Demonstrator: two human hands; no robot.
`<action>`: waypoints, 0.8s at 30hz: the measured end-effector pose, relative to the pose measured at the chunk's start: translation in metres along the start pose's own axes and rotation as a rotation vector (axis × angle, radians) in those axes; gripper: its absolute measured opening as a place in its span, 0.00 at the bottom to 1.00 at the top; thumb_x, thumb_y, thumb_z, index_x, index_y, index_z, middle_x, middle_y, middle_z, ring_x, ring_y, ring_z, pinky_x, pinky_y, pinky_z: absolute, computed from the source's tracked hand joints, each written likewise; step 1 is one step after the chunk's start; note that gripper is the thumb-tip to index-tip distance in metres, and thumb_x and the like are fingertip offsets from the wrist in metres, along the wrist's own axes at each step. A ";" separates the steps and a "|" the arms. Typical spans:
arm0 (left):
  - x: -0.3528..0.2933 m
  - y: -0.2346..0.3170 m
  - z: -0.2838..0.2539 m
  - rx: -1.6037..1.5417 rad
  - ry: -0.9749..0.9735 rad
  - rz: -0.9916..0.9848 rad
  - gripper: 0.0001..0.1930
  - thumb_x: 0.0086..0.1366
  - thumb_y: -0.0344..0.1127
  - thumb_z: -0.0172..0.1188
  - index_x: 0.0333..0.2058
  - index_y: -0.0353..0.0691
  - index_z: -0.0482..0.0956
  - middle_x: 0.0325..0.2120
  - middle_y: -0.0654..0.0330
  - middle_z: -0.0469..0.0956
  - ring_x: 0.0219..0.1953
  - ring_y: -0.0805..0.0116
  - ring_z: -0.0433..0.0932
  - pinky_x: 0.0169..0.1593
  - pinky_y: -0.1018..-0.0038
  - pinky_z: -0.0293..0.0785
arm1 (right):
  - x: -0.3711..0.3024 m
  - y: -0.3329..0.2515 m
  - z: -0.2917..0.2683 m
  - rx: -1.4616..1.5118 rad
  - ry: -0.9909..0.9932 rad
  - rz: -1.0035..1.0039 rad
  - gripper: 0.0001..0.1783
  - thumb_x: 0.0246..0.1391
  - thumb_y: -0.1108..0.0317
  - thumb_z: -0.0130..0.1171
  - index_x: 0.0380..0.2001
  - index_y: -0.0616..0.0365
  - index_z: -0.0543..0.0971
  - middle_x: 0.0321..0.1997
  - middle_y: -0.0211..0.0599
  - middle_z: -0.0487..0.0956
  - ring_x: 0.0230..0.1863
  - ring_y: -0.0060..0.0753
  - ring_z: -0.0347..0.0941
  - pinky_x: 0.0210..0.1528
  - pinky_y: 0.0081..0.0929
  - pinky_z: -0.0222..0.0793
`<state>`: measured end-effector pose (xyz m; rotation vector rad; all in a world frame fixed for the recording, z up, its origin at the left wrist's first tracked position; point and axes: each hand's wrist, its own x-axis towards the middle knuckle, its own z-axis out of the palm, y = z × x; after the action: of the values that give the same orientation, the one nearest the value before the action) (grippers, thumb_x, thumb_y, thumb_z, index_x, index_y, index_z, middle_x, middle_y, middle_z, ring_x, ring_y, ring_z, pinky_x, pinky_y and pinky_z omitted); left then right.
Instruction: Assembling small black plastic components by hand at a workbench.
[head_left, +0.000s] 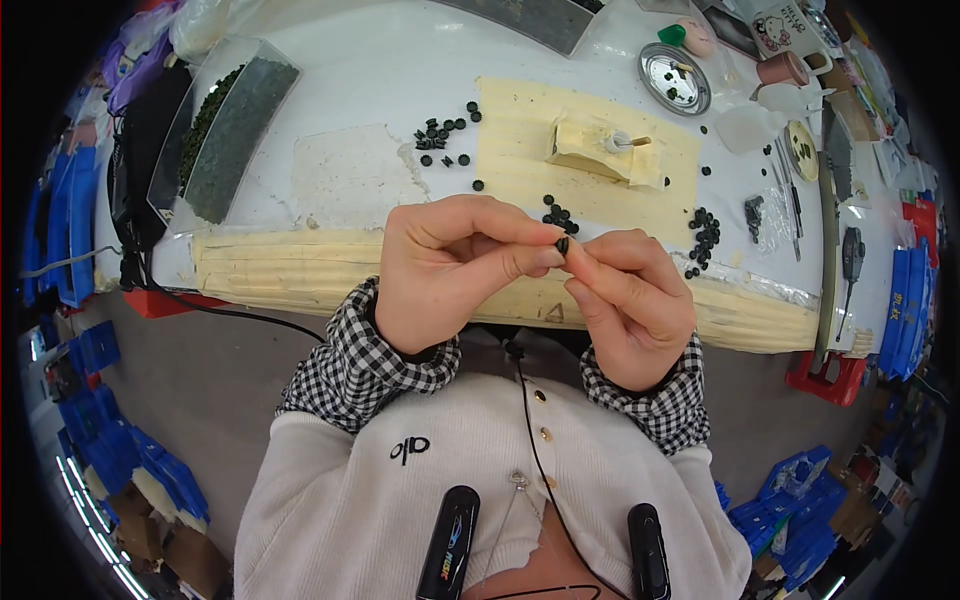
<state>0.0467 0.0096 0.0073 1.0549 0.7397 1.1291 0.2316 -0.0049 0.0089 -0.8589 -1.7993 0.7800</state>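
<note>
Between the fingertips of both hands, over the table's front edge, is a small black ridged round part (562, 246). My left hand (455, 262) pinches it from the left with thumb and forefinger. From the right, my right hand (634, 300) has its thumb and fingers closed, fingertips against the same part. Just beyond the fingertips lies a small cluster of similar black parts (560, 215). More black parts (440, 133) are scattered farther off to the left, and another group (705, 238) lies right of my right hand.
A taped yellowish block (590, 150) with a small peg stands on a pale sheet (510, 110). A clear bin (245, 140) of dark pieces stands at left, a round metal dish (673, 80) at back right. Thin tools (788, 195) and a screwdriver (852, 255) lie right.
</note>
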 end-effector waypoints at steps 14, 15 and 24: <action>-0.002 0.002 0.002 -0.005 0.042 -0.016 0.08 0.54 0.18 0.60 0.35 0.27 0.78 0.32 0.51 0.79 0.35 0.69 0.79 0.41 0.79 0.77 | 0.002 0.002 -0.001 0.000 0.006 -0.007 0.19 0.43 0.82 0.62 0.43 0.60 0.79 0.34 0.35 0.75 0.32 0.28 0.70 0.32 0.19 0.67; -0.002 0.003 0.002 -0.003 0.043 -0.021 0.08 0.54 0.18 0.60 0.35 0.27 0.78 0.32 0.51 0.79 0.35 0.69 0.79 0.41 0.79 0.77 | 0.002 0.001 0.000 0.004 0.007 -0.004 0.19 0.43 0.82 0.62 0.42 0.60 0.79 0.34 0.35 0.75 0.32 0.28 0.70 0.32 0.19 0.67; -0.004 0.001 -0.001 -0.031 0.023 -0.035 0.08 0.54 0.17 0.59 0.34 0.26 0.78 0.32 0.51 0.79 0.34 0.70 0.79 0.40 0.79 0.77 | 0.004 0.007 -0.003 -0.031 -0.047 -0.080 0.19 0.42 0.83 0.62 0.41 0.59 0.80 0.34 0.35 0.75 0.32 0.29 0.71 0.33 0.20 0.69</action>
<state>0.0443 0.0056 0.0083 1.0014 0.7537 1.1209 0.2345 0.0026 0.0066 -0.7888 -1.8793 0.7278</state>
